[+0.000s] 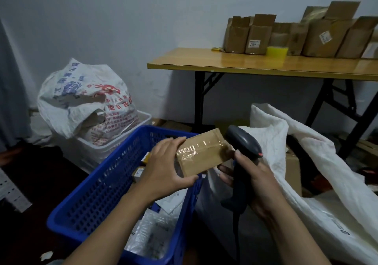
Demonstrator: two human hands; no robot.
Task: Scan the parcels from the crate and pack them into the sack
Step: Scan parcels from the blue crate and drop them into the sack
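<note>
Holds a small brown parcel (201, 152) in the left hand (167, 168), thumb on the near edge, fingers curled over the far edge. Shiny tape across the top of the parcel. Parcel up in the air, over the right rim of the blue crate (106, 172). Grips a dark scanner (243, 142) in the right hand (253, 183), fingers wrapped round the handle, scanner head right next to the parcel's right end. More parcels (155, 230) in clear and white bags down in the crate. Big white sack (319, 172) open on the right, just beside the crate and behind the right hand. Further back, a yellow worktop (266, 64) with a row of brown boxes (259, 37) on it. Over on the left, a printed bag (81, 93) in a white tub (114, 148).
</note>
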